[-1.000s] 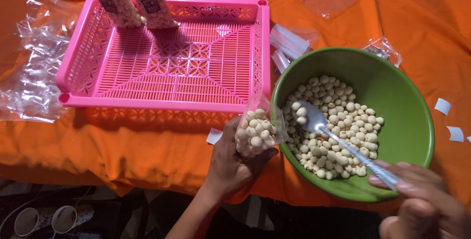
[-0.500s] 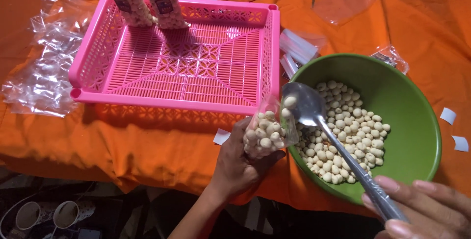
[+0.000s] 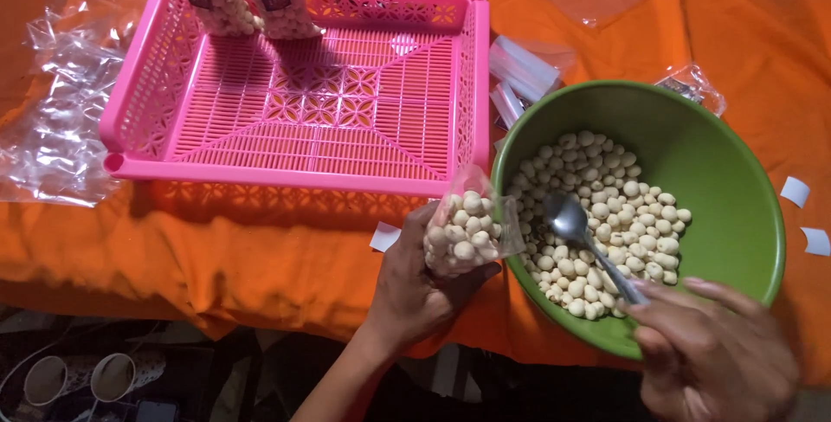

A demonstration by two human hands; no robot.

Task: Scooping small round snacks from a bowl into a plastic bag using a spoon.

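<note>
- Left hand gripped a small clear plastic bag of pale round nuts, fingers closed round its base, just outside the rim of the round green plastic bowl.
- Right hand pinched the handle of a metal spoon.
- Half a second earlier the spoon was raised at the bag's mouth, loaded; now its head had dropped back among the nuts in the bowl.
- Bag stayed put beside the bowl, near the pink plastic lattice basket.
</note>
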